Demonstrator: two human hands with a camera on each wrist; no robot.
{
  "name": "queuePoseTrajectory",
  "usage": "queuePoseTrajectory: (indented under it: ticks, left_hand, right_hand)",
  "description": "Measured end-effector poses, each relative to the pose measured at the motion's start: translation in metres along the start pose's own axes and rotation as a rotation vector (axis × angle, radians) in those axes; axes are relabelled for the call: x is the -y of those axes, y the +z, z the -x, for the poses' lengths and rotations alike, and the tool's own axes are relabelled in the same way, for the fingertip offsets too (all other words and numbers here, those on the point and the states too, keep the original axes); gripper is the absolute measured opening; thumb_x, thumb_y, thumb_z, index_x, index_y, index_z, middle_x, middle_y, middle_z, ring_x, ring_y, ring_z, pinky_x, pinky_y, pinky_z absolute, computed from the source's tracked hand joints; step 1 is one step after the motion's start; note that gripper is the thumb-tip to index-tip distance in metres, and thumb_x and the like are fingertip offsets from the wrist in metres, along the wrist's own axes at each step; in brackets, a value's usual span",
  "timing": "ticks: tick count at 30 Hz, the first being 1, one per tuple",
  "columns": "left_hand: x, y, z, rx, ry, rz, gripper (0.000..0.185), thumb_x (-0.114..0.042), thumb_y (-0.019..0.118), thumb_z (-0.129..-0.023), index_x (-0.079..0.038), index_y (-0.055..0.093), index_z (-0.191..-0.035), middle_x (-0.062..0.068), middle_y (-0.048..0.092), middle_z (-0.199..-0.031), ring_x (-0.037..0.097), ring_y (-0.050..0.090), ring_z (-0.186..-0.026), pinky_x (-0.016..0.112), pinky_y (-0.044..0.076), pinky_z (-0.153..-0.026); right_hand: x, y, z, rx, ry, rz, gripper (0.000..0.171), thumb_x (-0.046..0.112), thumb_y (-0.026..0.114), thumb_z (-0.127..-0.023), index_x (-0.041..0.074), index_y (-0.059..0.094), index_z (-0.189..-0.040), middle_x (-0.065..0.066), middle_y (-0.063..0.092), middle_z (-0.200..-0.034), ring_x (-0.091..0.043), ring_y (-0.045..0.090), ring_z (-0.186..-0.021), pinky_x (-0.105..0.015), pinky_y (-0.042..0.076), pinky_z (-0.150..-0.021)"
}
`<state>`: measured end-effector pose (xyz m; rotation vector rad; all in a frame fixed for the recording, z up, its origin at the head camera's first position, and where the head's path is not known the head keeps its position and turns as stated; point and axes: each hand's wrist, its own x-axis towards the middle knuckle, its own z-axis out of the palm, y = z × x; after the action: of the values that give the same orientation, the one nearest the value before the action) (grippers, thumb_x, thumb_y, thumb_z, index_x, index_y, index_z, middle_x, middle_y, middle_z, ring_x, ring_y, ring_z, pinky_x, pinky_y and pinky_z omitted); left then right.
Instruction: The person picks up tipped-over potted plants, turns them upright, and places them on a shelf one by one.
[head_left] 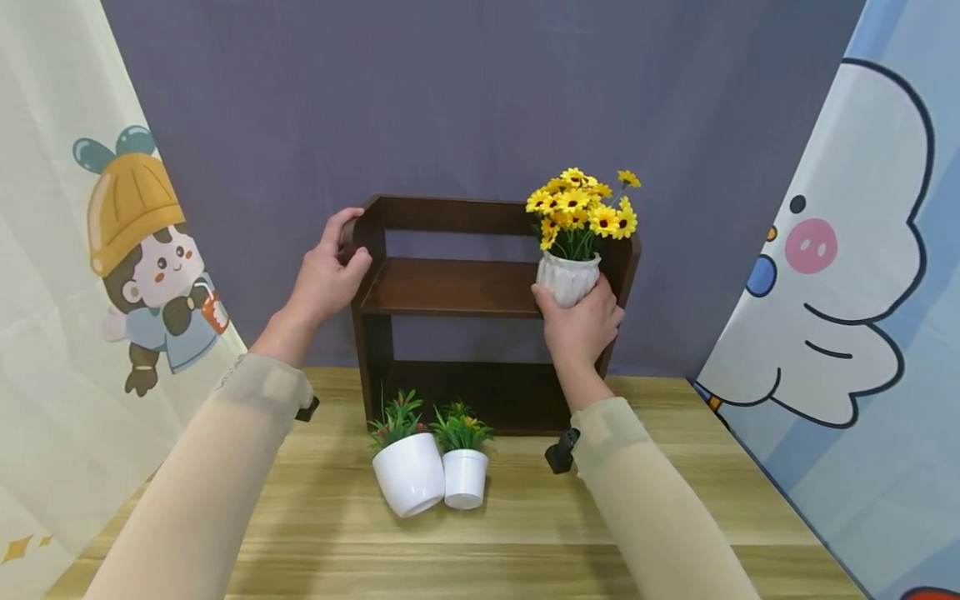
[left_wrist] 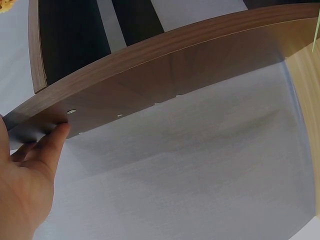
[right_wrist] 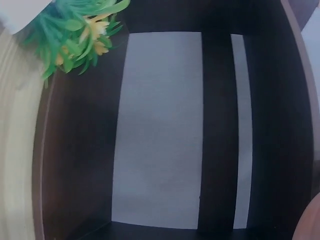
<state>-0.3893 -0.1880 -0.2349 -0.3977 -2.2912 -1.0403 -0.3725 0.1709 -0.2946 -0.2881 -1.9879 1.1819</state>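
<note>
A dark brown two-tier wooden shelf (head_left: pixel 450 287) stands against the backdrop. At its upper left, my left hand (head_left: pixel 327 275) grips the side panel (left_wrist: pixel 150 75); in the left wrist view the fingers (left_wrist: pixel 56 142) lie on the outer face, with the thumb toward the front edge. My right hand (head_left: pixel 583 327) holds a ribbed white flowerpot (head_left: pixel 567 277) with yellow daisy-like flowers (head_left: pixel 577 204), upright at the right end of the upper board. Only a bit of that hand shows in the right wrist view, and the flowerpot is out of sight there.
Two white pots with artificial plants are in front of the shelf on the wood-grain table (head_left: pixel 337 533): a larger tilted pot (head_left: pixel 409 475) and a smaller pot (head_left: pixel 465 479), side by side. Cartoon-printed curtains (head_left: pixel 847 292) flank the table, and a grey-purple cloth (head_left: pixel 465 100) hangs behind.
</note>
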Motion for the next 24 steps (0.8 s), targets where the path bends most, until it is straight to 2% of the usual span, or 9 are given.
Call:
queuePoseTrajectory:
  ticks: [7,14,21,24]
  left_hand:
    - [-0.0012,0.0001,-0.0020,-0.015,0.024,0.003,0.060,-0.033,0.052,-0.108,-0.040,0.036,-0.166,0.017,0.071,-0.132,0.035,0.063,-0.087,0.041,0.048,-0.073]
    - [0.0006,-0.0003,-0.0010,0.003,0.000,0.007,0.061,-0.034,0.050,-0.108,-0.040,0.034,-0.166,0.017,0.069,-0.128,0.035,0.060,-0.083,0.042,0.047,-0.074]
    - [0.0020,0.0009,-0.0006,0.005,-0.001,0.019,0.061,-0.033,0.051,-0.108,-0.040,0.034,-0.166,0.017,0.067,-0.138,0.038,0.063,-0.094,0.045,0.048,-0.079]
    - [0.0019,0.0009,0.0001,0.004,-0.002,0.019,0.061,-0.033,0.051,-0.108,-0.040,0.034,-0.166,0.017,0.067,-0.138,0.038,0.063,-0.094,0.045,0.048,-0.078]
  right_hand:
    - [-0.0088,-0.0036,0.0026,0.035,-0.039,-0.006,0.099,0.052,0.081,-0.089,0.016,0.035,-0.169,-0.016,0.051,-0.158,-0.041,0.040,-0.145,-0.064,0.031,-0.120]
    - [-0.0080,-0.0022,0.0016,0.050,-0.049,0.002,0.097,0.053,0.081,-0.092,0.014,0.035,-0.168,-0.018,0.050,-0.159,-0.042,0.039,-0.145,-0.063,0.033,-0.119]
    - [-0.0072,-0.0015,0.0017,0.045,-0.042,0.009,0.098,0.052,0.083,-0.093,0.012,0.035,-0.168,-0.019,0.049,-0.159,-0.042,0.038,-0.147,-0.063,0.033,-0.120]
    - [-0.0072,-0.0019,0.0019,0.050,-0.047,0.007,0.098,0.052,0.083,-0.093,0.012,0.035,-0.168,-0.019,0.049,-0.159,-0.042,0.038,-0.148,-0.062,0.033,-0.121]
